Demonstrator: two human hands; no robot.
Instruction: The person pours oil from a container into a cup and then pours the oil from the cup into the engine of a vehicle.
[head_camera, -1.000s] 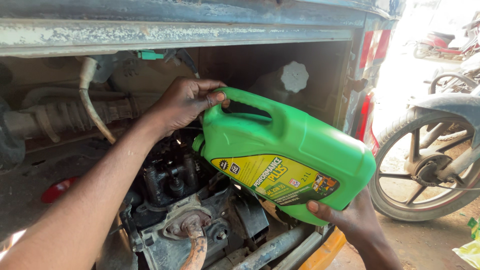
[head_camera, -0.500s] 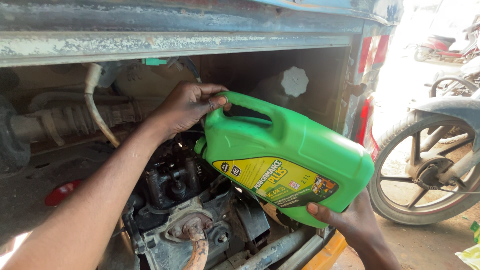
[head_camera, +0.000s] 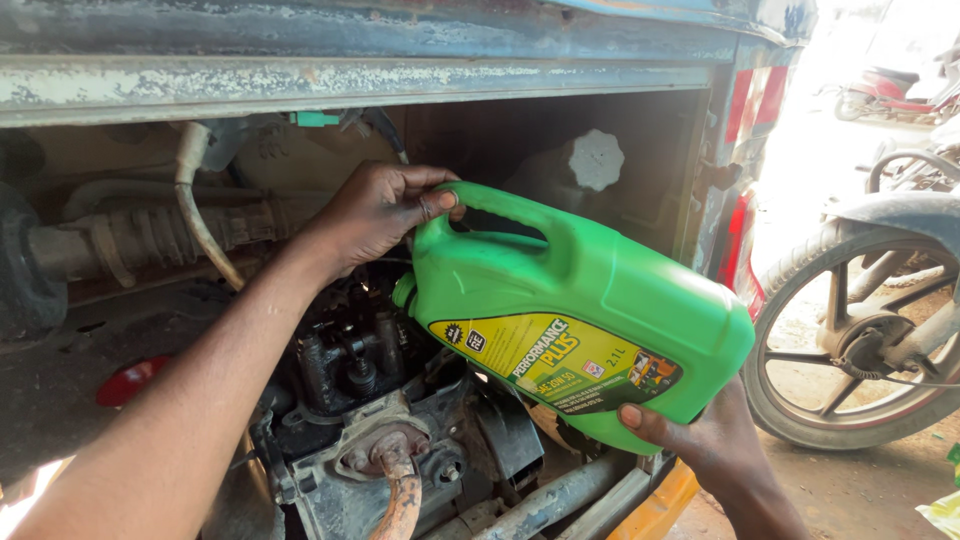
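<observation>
A green plastic oil jug with a yellow label is tipped to the left, its mouth down over the dirty engine in an open vehicle compartment. My left hand grips the jug's upper end by the handle. Under the jug's base, my right hand holds it up, thumb on the lower edge. Whether oil is flowing cannot be seen.
A corrugated hose and a pale tube run at the left. A white round cap sits at the back of the compartment. A red object lies at lower left. A motorcycle wheel stands to the right.
The jug and both hands have barely shifted; the tilt over the engine stays much the same.
</observation>
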